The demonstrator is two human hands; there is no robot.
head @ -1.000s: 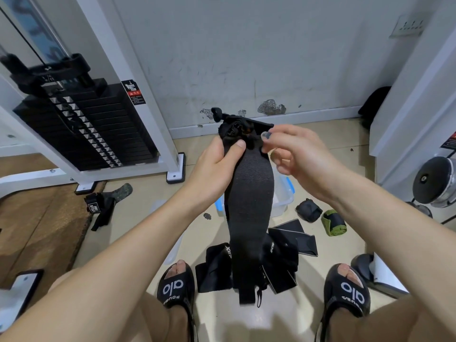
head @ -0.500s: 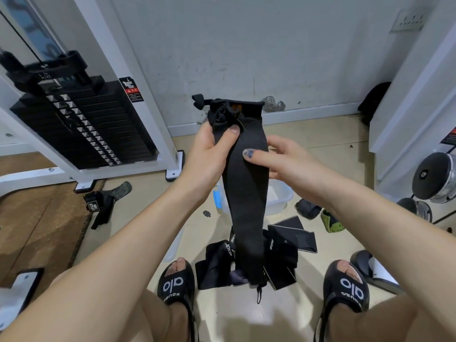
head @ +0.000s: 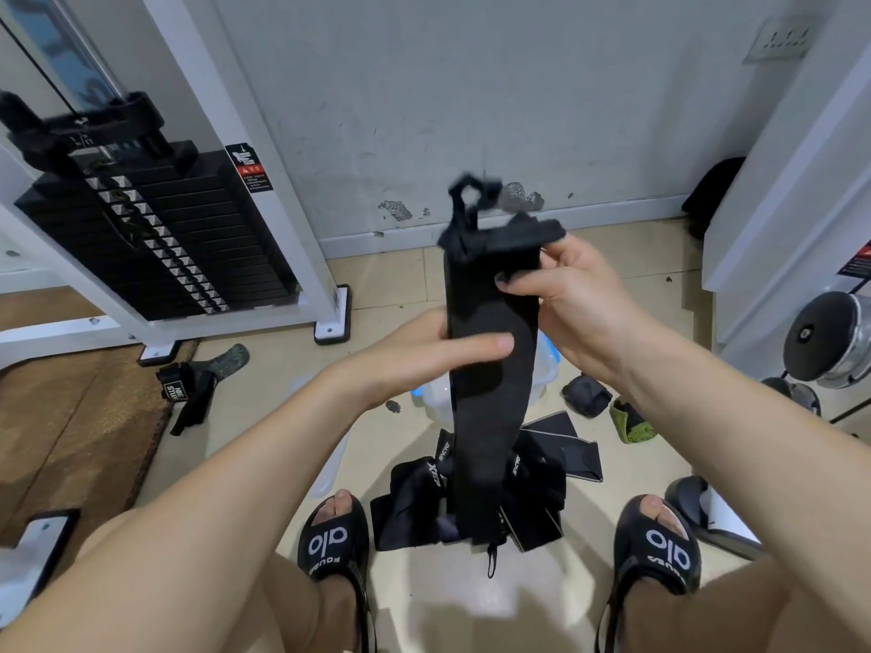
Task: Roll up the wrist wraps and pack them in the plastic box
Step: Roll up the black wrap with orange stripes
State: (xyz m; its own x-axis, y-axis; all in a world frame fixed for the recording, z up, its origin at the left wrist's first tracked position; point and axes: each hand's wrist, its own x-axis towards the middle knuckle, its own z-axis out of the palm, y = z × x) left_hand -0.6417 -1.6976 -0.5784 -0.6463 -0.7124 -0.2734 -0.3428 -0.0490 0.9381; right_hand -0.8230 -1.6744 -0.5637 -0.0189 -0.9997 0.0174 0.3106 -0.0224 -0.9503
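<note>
1. Right, the weight stack (head: 155, 238) fills the far left, a big black block in its white frame, well apart from the action.
2. Centre stage, the long black wrist wrap (head: 488, 369) hangs in the air, its long axis running near to far. The loop end points away toward the far wall; the tail dangles down between the sandals, over the pile of loose wraps (head: 414, 501).
3. The left hand (head: 424, 355) comes in from the left, thumb laid across the front of the band at mid-length, the fingers hidden behind it, so it seems to pinch the strap there.
4. The right hand (head: 579, 299) curls its fingers round the top right edge, just under the folded end.
5. The plastic box (head: 542, 369) sits on the floor beyond the strap, mostly hidden by it.
6. Two rolled wraps, one black (head: 587, 393) and one green (head: 631, 424), lie to the right of the box, outside it.
7. Risks now: I'd say a roll started skewed would go cone-shaped and not pack flat. The dangling tail could also snag in the pile below and drag other wraps along.
</note>
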